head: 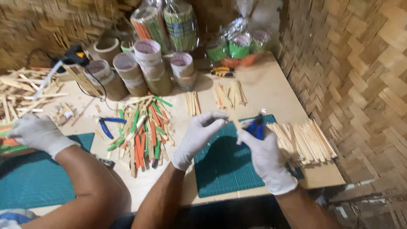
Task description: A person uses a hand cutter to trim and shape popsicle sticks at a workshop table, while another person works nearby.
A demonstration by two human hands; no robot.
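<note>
My left hand (199, 135), in a white glove, pinches one end of a thin plain bamboo stick (232, 118) above a green cutting mat (227, 174). My right hand (265, 159), also gloved, grips blue-handled cutters (257, 127) whose jaws sit at the stick. The two hands almost touch over the mat's far edge. Just right of my right hand, a stack of plain bamboo strips (307, 142) lies on the table.
A co-worker's gloved hand (38, 133) rests at the left by a second green mat (38, 180). Coloured sticks (144, 131), blue pliers (106, 125), bamboo tubes (144, 70), a glue gun (73, 55), yellow-handled pliers (222, 72) and bagged sticks (169, 25) crowd the table. Woven bamboo walls stand behind and to the right.
</note>
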